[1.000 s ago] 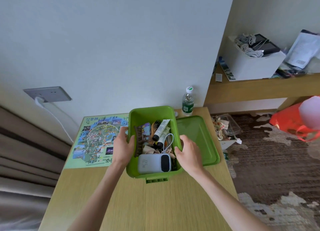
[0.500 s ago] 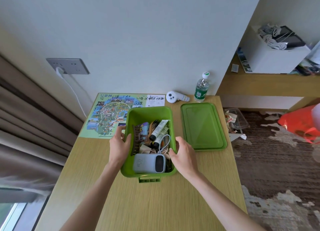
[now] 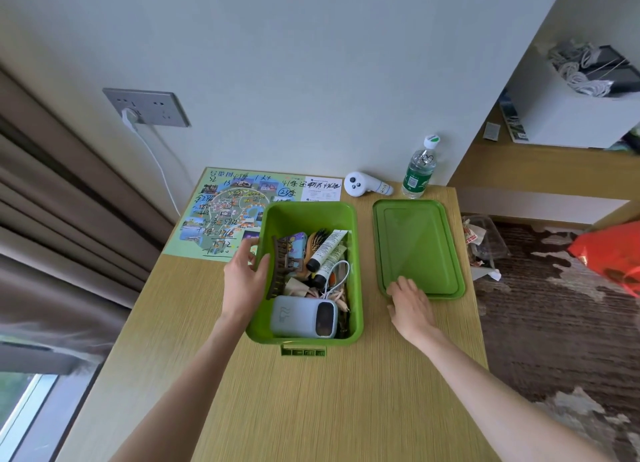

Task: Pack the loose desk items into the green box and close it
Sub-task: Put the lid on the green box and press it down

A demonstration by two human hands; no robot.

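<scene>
The wooden desk (image 3: pixel 311 409) runs from the wall to the near edge, and a broad stretch of its grain lies between the box front and that edge, crossed by both forearms. The green box (image 3: pixel 308 209) stands open at mid-desk, with its far left corner over the near right corner of a printed map (image 3: pixel 221 212). The map carries black handwritten numerals, among them a circled 23; its printed text is too small to read. The green lid (image 3: pixel 415 240) lies flat just right of the box, a narrow strip of wood between them, with its right edge close to the desk's right edge. The left hand (image 3: pixel 244 281) is at the box's left wall, thumb on the rim and fingers loosely bent and blurred outside it, so a firm hold cannot be told. The right hand (image 3: pixel 410 304) lies flat, its straight fingers touching the lid's near left corner. In the box, a pale blue power bank (image 3: pixel 304 318) sits nearest, behind it a brown claw clip (image 3: pixel 280 271), two white tubes (image 3: pixel 327 250) with fine print, a hairbrush (image 3: pixel 318 238) and a white cord loop (image 3: pixel 341 274). By the wall stand a water bottle (image 3: pixel 419 174) with an unreadable green label and a white handheld device (image 3: pixel 360 184).
</scene>
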